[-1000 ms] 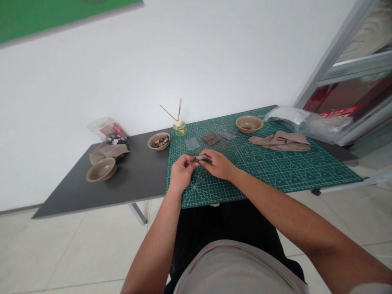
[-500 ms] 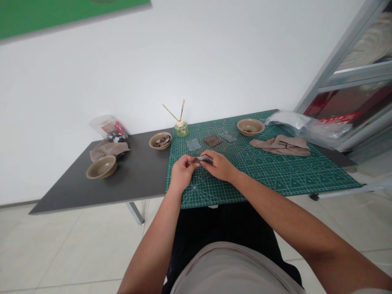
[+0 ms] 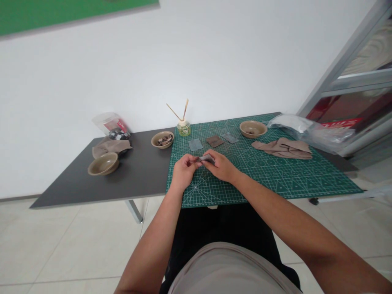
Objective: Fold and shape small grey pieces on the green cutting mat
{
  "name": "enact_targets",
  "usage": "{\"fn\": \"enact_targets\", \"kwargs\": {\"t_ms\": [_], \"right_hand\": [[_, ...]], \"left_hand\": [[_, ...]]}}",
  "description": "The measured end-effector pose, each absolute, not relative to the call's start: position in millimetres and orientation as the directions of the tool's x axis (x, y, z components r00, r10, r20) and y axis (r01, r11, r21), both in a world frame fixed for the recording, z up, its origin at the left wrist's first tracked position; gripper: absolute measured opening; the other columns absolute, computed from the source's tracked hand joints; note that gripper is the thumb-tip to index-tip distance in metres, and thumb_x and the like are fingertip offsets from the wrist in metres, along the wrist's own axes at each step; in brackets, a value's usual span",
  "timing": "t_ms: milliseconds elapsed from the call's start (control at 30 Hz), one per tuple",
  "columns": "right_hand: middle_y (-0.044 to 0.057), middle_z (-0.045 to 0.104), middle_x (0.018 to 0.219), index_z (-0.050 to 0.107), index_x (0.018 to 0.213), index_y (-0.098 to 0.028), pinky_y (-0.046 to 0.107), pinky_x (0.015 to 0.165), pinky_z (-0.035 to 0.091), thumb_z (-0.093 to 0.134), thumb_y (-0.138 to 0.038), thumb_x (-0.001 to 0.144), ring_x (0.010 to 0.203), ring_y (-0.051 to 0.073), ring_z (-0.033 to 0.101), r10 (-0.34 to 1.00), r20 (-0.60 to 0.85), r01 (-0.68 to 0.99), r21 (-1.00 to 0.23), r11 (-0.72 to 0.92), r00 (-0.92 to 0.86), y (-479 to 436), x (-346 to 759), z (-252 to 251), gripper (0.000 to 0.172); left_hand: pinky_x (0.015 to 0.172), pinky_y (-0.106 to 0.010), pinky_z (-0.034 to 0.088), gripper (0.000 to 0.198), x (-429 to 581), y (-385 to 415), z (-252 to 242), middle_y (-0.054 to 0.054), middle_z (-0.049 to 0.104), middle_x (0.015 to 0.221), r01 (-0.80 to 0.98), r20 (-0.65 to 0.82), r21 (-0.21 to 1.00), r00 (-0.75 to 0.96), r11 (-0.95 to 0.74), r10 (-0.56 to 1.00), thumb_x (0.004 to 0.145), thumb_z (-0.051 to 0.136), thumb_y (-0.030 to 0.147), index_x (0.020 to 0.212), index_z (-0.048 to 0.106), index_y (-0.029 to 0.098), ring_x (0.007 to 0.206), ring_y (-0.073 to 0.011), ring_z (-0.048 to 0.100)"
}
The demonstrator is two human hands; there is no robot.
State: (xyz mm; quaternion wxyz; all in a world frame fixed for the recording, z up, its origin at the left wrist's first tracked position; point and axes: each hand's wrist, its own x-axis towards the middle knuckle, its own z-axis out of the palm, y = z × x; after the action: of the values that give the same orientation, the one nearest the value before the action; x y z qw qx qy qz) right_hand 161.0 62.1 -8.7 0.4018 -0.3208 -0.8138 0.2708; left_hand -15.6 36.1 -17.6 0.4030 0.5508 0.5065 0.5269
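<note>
A small grey piece of cloth (image 3: 208, 158) is pinched between my two hands above the green cutting mat (image 3: 263, 167). My left hand (image 3: 184, 169) grips its left end, fingertips together. The right end is in my right hand (image 3: 221, 165), whose fingertips almost meet those of the left. Just beyond my hands lie a light grey square (image 3: 195, 144), a brown square (image 3: 214, 141) and another grey piece (image 3: 230, 138), flat on the mat.
A bowl of small brown pieces (image 3: 162, 139) and a reed diffuser (image 3: 184, 128) stand behind my hands. At right are another bowl (image 3: 252, 129), a brown cloth (image 3: 284, 148) and plastic wrapping (image 3: 309, 126). Far left: an empty bowl (image 3: 103, 163), a cloth (image 3: 110, 147), a plastic bag (image 3: 112, 124).
The view has shifted slightly, so the objects sit a little further right. Both hands keep their hold on the grey cloth, with hardly any movement.
</note>
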Motion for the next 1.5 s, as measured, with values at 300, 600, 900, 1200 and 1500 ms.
{"fn": "enact_targets", "kwargs": {"t_ms": [300,600,900,1200,1500], "right_hand": [[-0.001,0.051,0.077,0.047,0.084,-0.022,0.030,0.069,0.038,0.049,-0.025,0.093,0.071,0.016,0.049,0.727,0.474,0.307,-0.687,0.658,-0.497,63,161,-8,0.009],[0.001,0.055,0.080,0.050,0.085,-0.022,0.031,0.072,0.041,0.048,-0.024,0.093,0.075,0.017,0.052,0.710,0.512,0.316,-0.655,0.687,-0.482,60,161,-5,0.009],[0.005,0.064,0.102,0.050,0.107,-0.024,0.035,0.079,0.048,0.060,-0.027,0.083,0.085,0.021,0.061,0.836,0.538,0.334,-0.772,0.541,-0.109,62,165,-7,0.026],[0.003,0.059,0.090,0.043,0.110,-0.023,0.035,0.069,0.048,0.058,-0.023,0.081,0.069,0.018,0.058,0.878,0.475,0.352,-0.813,0.464,-0.061,63,164,-8,0.033],[0.000,0.067,0.086,0.055,0.109,-0.023,0.032,0.071,0.050,0.061,-0.024,0.083,0.076,0.019,0.065,0.871,0.414,0.263,-0.838,0.478,-0.264,65,162,-11,0.028]], "left_hand": [[0.065,-0.026,0.041,0.013,-16,36,-19,0.003,0.063,0.069,0.147,0.192,0.973,-0.079,-0.179,0.978,0.069,0.073,0.024,0.078,0.065,0.020,0.065,-0.0123,0.055],[0.065,-0.025,0.043,0.011,-14,37,-16,0.003,0.064,0.069,0.183,0.186,0.969,-0.085,-0.168,0.979,0.067,0.073,0.021,0.074,0.064,0.019,0.065,-0.0121,0.056],[0.071,-0.033,0.057,0.029,-16,34,-11,-0.003,0.071,0.084,-0.195,0.237,0.944,-0.157,-0.266,0.959,0.080,0.069,0.039,0.102,0.069,0.019,0.069,-0.0148,0.067],[0.072,-0.031,0.059,0.035,-18,35,-8,-0.002,0.073,0.081,-0.322,0.153,0.925,-0.166,-0.201,0.974,0.075,0.077,0.033,0.100,0.056,0.021,0.070,-0.0139,0.070],[0.080,-0.033,0.058,0.028,-17,34,-9,-0.004,0.072,0.096,-0.315,0.180,0.924,-0.137,-0.215,0.974,0.068,0.081,0.030,0.086,0.062,0.020,0.085,-0.0159,0.070]]}}
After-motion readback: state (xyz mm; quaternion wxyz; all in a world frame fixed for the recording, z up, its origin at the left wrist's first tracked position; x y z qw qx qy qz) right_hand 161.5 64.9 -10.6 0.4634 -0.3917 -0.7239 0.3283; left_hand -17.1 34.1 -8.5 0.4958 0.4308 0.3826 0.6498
